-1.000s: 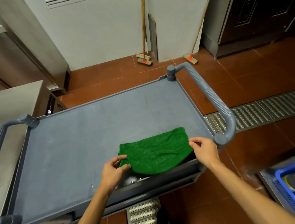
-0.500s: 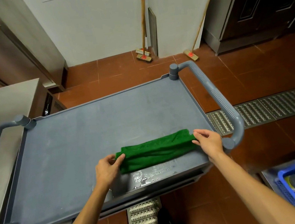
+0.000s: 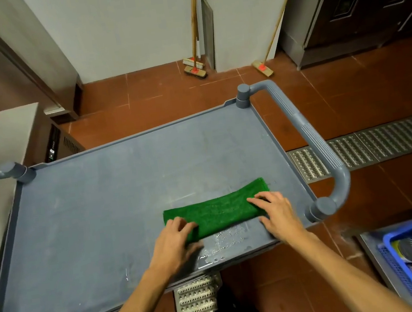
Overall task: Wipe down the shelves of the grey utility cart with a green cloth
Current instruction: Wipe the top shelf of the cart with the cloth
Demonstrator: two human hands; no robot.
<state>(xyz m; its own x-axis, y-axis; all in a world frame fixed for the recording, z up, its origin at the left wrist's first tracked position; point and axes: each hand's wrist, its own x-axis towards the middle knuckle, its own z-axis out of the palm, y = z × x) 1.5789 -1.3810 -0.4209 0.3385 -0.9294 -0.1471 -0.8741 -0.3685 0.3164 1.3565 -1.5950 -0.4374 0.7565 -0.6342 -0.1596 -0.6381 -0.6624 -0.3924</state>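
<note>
Both bare forearms reach forward and converge slightly. The left grip (image 3: 176, 239) lies palm down, its fingers (image 3: 179, 224) pressed on the left end of the green cloth (image 3: 219, 213), thumb spread toward the right grip (image 3: 275, 212). That one also lies palm down, fingers straight and splayed on the other end.

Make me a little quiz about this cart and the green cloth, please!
1. True or false: the green cloth lies folded on the cart's top shelf.
2. What fills the blue crate? A tins, B apples, C plates.
3. Which hand is nearer the curved handle beside the cloth?

Key: 1 true; 2 A; 3 the right hand.
</note>
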